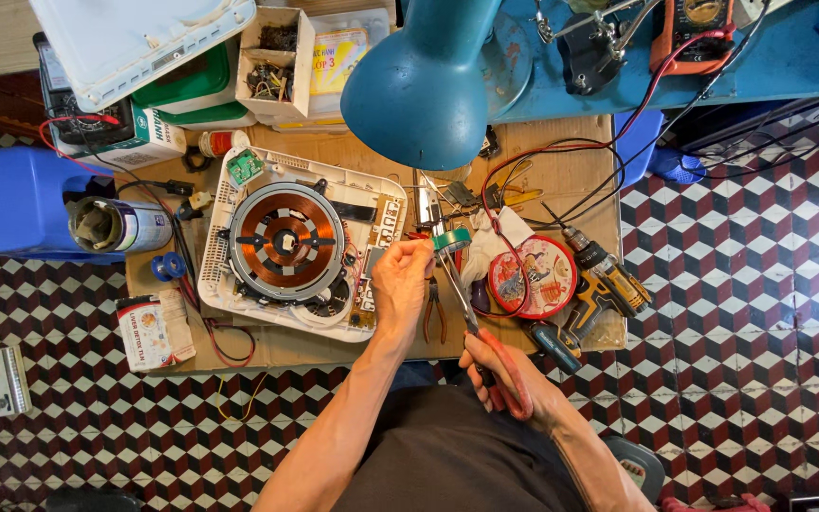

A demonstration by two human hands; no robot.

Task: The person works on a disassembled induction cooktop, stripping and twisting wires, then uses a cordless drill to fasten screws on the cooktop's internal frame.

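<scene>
Left hand (pixel 400 283) fingertips pinched on something small, too tiny to identify, beside green tape roll (pixel 451 239). Right hand (pixel 507 377) fingers curled tight round red-handled long-nose pliers (pixel 466 308), tips hidden near tape. Opened white induction cooker with copper coil (pixel 286 243) just left. Teal lamp shade (pixel 421 81) hides far bench. Round red tin (pixel 532 277) right; cardboard bench (pixel 561 152) crowded.

The left forearm rises from about six o'clock toward twelve, bare, and ends in the left hand (pixel 402 280), whose fingers curl in at the top with fingertips pinched together toward one o'clock. The right forearm enters from five o'clock and angles toward eleven. The right hand (pixel 504 374) sits low and near the body, closed in a fist, knuckles turned toward one o'clock.
</scene>
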